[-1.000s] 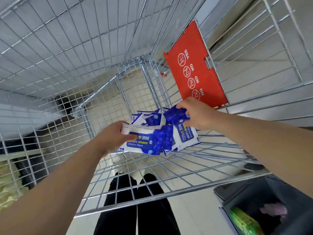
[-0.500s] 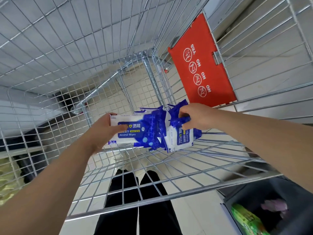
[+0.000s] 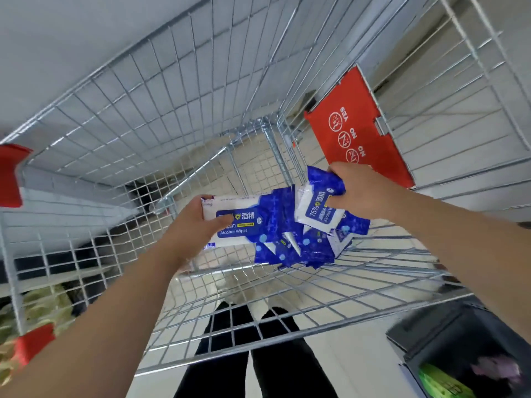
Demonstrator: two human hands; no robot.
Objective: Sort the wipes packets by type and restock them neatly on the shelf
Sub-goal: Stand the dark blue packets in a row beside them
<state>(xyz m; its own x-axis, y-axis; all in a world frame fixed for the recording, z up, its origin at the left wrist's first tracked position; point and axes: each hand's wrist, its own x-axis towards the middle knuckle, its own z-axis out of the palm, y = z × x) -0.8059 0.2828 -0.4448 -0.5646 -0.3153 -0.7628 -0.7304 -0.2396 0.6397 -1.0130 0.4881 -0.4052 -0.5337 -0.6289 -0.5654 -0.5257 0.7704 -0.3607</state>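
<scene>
Both my hands are inside a wire shopping cart (image 3: 178, 116). My left hand (image 3: 192, 228) grips the left end of a large white and blue "Alcohol Wipes" packet (image 3: 238, 222), thumb across its label. My right hand (image 3: 359, 193) grips a bunch of small blue and white 75% alcohol wipes packets (image 3: 319, 208). Several more small packets (image 3: 298, 248) hang below between the two hands. All the packets are lifted above the cart's floor. No shelf is in view.
A red flap with YES/NO pictograms (image 3: 362, 133) hangs on the cart's right wall. Red handle ends (image 3: 11, 173) show at the left edge. A dark bin (image 3: 465, 351) with green and purple items stands at the lower right. My dark trouser legs (image 3: 253, 354) show through the cart's wire floor.
Both hands have lifted the packets up off the cart's floor. The view has tilted, so the red handle ends have come into sight at the left.
</scene>
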